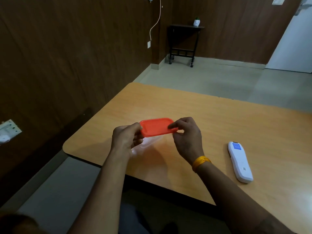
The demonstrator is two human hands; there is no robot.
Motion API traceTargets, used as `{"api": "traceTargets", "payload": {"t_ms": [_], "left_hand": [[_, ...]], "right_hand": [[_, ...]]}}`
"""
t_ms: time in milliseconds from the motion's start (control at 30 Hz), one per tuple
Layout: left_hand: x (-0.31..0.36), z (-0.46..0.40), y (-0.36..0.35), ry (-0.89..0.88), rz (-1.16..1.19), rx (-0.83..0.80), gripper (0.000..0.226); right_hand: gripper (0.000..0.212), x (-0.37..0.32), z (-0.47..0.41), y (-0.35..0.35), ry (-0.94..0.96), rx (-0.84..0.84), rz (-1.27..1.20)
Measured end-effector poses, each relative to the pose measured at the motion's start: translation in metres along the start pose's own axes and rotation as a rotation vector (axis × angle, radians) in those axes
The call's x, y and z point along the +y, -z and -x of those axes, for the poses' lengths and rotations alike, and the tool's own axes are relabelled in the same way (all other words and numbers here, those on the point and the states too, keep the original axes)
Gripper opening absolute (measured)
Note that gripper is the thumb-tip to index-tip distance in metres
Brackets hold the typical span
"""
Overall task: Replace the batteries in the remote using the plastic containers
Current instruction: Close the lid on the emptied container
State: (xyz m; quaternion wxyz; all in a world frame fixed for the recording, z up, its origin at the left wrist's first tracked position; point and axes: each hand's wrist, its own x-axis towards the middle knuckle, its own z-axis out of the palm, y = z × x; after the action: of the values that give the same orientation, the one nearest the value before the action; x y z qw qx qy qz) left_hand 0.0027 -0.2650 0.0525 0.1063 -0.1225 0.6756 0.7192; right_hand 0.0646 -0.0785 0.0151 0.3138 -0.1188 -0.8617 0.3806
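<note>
- Head view: left hand (126,139) grips the clear box (145,146), right hand (185,137) pinches the orange lid (157,126) at its corner, all held just above the desk (219,122).
- If the lid pops free suddenly, batteries could spill and roll off the near edge. Can't really tell what's inside though, the box is a blur.
- Remote (239,162) lies face down to the right, well apart.
- Tan wood desk, dim room, brown panel walls, small black table (184,41) in the corner.
</note>
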Motion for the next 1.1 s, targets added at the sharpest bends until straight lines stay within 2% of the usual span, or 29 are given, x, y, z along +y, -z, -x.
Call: {"api": "traceTargets", "payload": {"t_ms": [67,133,200,300,333,467,533,967,1100], "left_hand": [[-0.004,-0.005,0.007,-0.005,-0.010,0.008,0.006],[-0.007,-0.010,0.011,-0.031,-0.040,0.032,0.009],[-0.010,-0.013,0.013,-0.065,-0.075,0.067,0.011],[-0.015,-0.017,0.014,-0.155,-0.186,0.143,0.016],[-0.017,-0.019,0.015,-0.187,-0.249,0.162,0.020],[-0.025,-0.028,0.016,-0.237,-0.458,0.209,0.033],[-0.026,-0.031,0.016,-0.233,-0.524,0.231,0.032],[-0.034,-0.042,0.012,-0.163,-0.525,0.188,0.017],[-0.035,-0.045,0.012,-0.186,-0.589,0.156,0.027]], "right_hand": [[0.033,-0.007,-0.008,-0.009,-0.216,-0.015,-0.201],[0.024,-0.013,-0.017,-0.017,-0.389,-0.010,-0.423],[0.015,-0.011,-0.025,-0.024,-0.436,-0.013,-0.430],[0.032,-0.001,-0.038,-0.036,-0.435,-0.072,-0.253],[0.032,0.001,-0.043,-0.040,-0.437,-0.096,-0.211],[0.015,0.005,-0.055,-0.050,-0.407,-0.165,-0.031],[0.011,0.006,-0.057,-0.053,-0.388,-0.194,0.024],[0.018,0.012,-0.056,-0.061,-0.367,-0.254,0.076],[0.022,0.010,-0.051,-0.059,-0.360,-0.250,0.090]]}}
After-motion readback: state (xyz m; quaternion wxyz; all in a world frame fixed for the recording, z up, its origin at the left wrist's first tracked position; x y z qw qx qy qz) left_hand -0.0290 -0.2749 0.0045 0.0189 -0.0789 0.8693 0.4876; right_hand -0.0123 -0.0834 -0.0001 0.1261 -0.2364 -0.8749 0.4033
